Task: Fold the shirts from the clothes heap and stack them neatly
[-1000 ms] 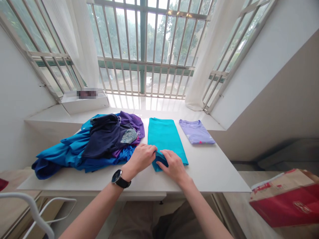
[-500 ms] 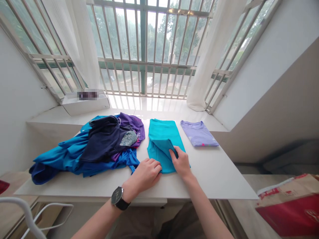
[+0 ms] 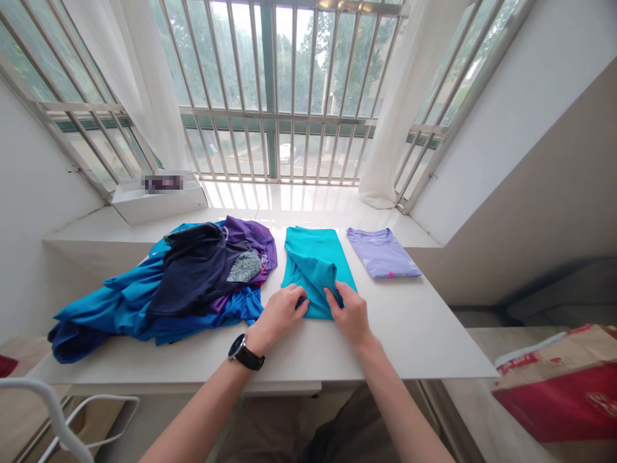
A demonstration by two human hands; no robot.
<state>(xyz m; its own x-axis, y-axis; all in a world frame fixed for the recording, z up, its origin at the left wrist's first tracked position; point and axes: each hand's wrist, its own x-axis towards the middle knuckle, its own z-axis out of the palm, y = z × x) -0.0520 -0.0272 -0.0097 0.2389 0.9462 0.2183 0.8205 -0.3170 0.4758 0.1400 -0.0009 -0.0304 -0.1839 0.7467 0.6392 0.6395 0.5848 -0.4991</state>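
Note:
A turquoise garment [image 3: 315,247], partly folded, lies on the white table [image 3: 414,341] in front of me. My left hand [image 3: 283,310] pinches its near left corner, fingers curled. On the near right side, my right hand [image 3: 350,310] grips a raised fold of the same cloth between thumb and fingers. The cloth's near part bulges up between both hands, and its far part lies flat. To its right sits a folded lavender T-shirt [image 3: 383,253], apart from my hands. A loose heap of clothes, with a dark navy garment [image 3: 193,273] on top, lies to the left.
Behind the table runs a white windowsill [image 3: 308,198] below barred windows. A white box [image 3: 159,202] stands on the sill at left. At the lower right is a red and tan paper bag [image 3: 562,392]. A white curved frame [image 3: 48,399] rises at the lower left.
My left hand has risen slightly away from the table edge, lifting the near left corner. The garment's near edge has moved away from me. My right hand keeps its grip.

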